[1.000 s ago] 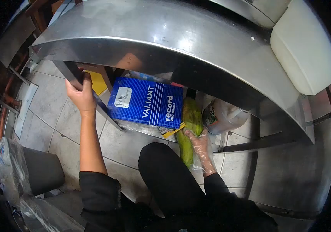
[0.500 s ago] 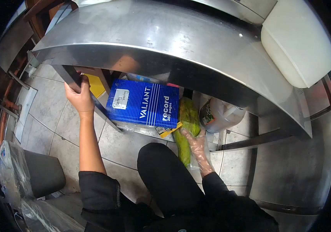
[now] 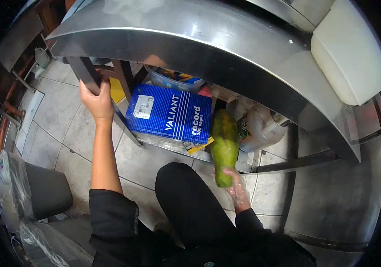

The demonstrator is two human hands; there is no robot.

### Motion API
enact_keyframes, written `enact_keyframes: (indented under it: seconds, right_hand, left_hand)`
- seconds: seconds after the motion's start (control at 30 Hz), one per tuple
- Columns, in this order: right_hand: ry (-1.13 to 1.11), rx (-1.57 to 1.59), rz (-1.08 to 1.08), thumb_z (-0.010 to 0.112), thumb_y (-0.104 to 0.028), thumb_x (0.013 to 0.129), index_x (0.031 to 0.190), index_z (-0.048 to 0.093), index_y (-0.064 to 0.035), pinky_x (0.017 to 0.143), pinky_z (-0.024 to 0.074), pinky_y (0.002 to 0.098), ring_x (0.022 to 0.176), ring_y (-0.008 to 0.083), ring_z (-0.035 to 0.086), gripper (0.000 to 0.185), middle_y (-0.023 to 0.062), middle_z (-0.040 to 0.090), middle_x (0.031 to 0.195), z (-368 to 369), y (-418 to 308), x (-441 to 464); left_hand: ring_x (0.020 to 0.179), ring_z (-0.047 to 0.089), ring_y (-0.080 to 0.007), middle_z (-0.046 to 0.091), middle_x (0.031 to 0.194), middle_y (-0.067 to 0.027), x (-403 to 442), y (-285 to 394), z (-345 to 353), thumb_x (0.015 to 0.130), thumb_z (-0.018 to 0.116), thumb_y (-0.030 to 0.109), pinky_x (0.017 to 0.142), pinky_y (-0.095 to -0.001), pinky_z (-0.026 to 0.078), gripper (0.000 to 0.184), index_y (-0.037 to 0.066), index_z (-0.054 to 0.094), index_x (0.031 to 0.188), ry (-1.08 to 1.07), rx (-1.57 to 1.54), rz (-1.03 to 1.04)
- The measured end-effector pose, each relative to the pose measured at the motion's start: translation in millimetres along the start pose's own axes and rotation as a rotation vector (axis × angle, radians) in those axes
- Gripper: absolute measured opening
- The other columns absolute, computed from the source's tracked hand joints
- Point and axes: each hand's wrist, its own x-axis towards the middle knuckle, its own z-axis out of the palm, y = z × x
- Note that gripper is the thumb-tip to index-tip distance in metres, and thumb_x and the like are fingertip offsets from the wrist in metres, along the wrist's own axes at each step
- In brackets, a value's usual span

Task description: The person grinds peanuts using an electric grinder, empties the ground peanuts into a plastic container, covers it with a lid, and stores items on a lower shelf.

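My left hand point(image 3: 98, 101) is wrapped round the metal leg point(image 3: 83, 73) of a steel table. Lower right of centre, my right hand point(image 3: 237, 187), in a clear plastic glove, holds the near end of a long green fruit with yellowish patches point(image 3: 224, 147). The fruit's far end lies under the table edge, between a blue "VALIANT record" book point(image 3: 170, 113) and a plastic jug point(image 3: 261, 129). A small yellow packet point(image 3: 199, 145) pokes out below the book.
Above is the steel tabletop point(image 3: 172, 20), with a white container point(image 3: 348, 55) on its right part. A tub point(image 3: 172, 80) sits behind the book. At the lower left stands a grey bin point(image 3: 48, 191) with plastic liners. My knee is at the lower centre.
My right hand has moved down from the fruit's side to its near end. The fruit has turned straighter and looks thicker. The tub behind the book shows more as the view shifted.
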Motion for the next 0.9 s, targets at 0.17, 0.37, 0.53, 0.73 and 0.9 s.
enact_keyframes:
  seconds: [0.17, 0.37, 0.53, 0.73, 0.9]
  right_hand:
    - [-0.112, 0.298, 0.036, 0.068, -0.025, 0.076, 0.129, 0.042, 0.0081, 0.079, 0.0527, 0.0381, 0.089, 0.0319, 0.061, 0.068, 0.0248, 0.057, 0.109, -16.6, 9.1, 7.3]
    - [-0.122, 0.255, 0.008, 0.067, -0.024, 0.077, 0.129, 0.041, 0.0072, 0.080, 0.0523, 0.0391, 0.091, 0.0306, 0.059, 0.066, 0.0226, 0.057, 0.109, -5.1, 0.8, 20.8]
    - [-0.187, 0.330, -0.043, 0.066, -0.024, 0.078, 0.126, 0.044, 0.0044, 0.077, 0.0537, 0.0366, 0.086, 0.0272, 0.062, 0.060, 0.0185, 0.060, 0.105, 2.4, -5.2, 53.3]
    - [-0.216, 0.327, -0.078, 0.066, -0.025, 0.080, 0.127, 0.042, 0.0022, 0.078, 0.0530, 0.0363, 0.090, 0.0280, 0.059, 0.060, 0.0193, 0.058, 0.105, -1.1, -4.5, 82.4]
    - [-0.273, 0.471, -0.029, 0.065, -0.020, 0.081, 0.128, 0.043, 0.0009, 0.079, 0.0532, 0.0383, 0.093, 0.0291, 0.058, 0.056, 0.0198, 0.057, 0.108, 6.7, -9.2, 74.1]
  left_hand:
    - [0.086, 0.057, -0.0125, 0.060, 0.093, -0.0045, 1.6, -0.5, 1.2, 0.081, 0.064, 0.004, 0.078, -0.0268, 0.046, 0.019, 0.000, 0.058, 0.099, 0.012, -0.029, -0.026]
    - [0.086, 0.057, -0.0130, 0.061, 0.093, -0.0043, 0.4, 3.0, 1.3, 0.082, 0.063, 0.004, 0.079, -0.0272, 0.046, 0.020, 0.000, 0.058, 0.100, 0.003, -0.037, -0.046]
    - [0.086, 0.058, -0.0126, 0.061, 0.094, -0.0047, 1.3, 2.2, 0.8, 0.081, 0.062, 0.003, 0.079, -0.0266, 0.046, 0.020, 0.001, 0.058, 0.101, 0.006, -0.058, -0.017]
    - [0.086, 0.057, -0.0127, 0.061, 0.093, -0.0042, 1.1, 1.0, 2.3, 0.081, 0.062, 0.003, 0.079, -0.0265, 0.045, 0.020, 0.001, 0.058, 0.100, 0.012, -0.050, -0.024]
    - [0.085, 0.057, -0.0130, 0.061, 0.092, -0.0040, 1.2, -3.9, 0.0, 0.081, 0.062, 0.002, 0.079, -0.0269, 0.045, 0.019, 0.001, 0.058, 0.100, 0.005, -0.064, -0.007]
